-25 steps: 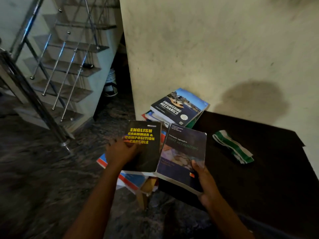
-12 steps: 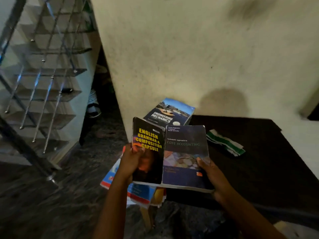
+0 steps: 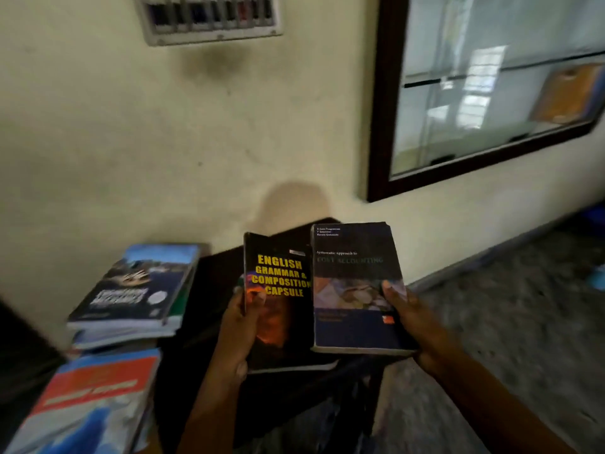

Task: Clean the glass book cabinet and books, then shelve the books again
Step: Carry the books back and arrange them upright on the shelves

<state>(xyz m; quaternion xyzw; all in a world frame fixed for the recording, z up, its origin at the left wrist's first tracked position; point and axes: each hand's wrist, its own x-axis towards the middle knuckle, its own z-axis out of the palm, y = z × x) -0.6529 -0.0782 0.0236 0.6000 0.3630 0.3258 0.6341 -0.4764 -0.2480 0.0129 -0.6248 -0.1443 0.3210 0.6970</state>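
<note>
My left hand (image 3: 237, 335) grips the left edge of a black book titled English Grammar & Composition Capsule (image 3: 281, 309). My right hand (image 3: 411, 319) holds a dark blue Cost Accounting book (image 3: 355, 290) by its right edge, thumb on the cover. Both books are lifted side by side above a dark table (image 3: 209, 309). The glass book cabinet (image 3: 491, 93), with a dark wooden frame, hangs on the wall at upper right. An orange book (image 3: 566, 93) shows behind its glass.
A stack topped by an Engineering Mechanics book (image 3: 137, 286) lies at left, with a red and blue book (image 3: 88, 401) lower down. A switch panel (image 3: 209, 18) is on the cream wall above. Grey stone floor spreads to the right.
The view has swung right and up from the stairs to the wall cabinet. Both hands have lifted the two books higher, away from the stack.
</note>
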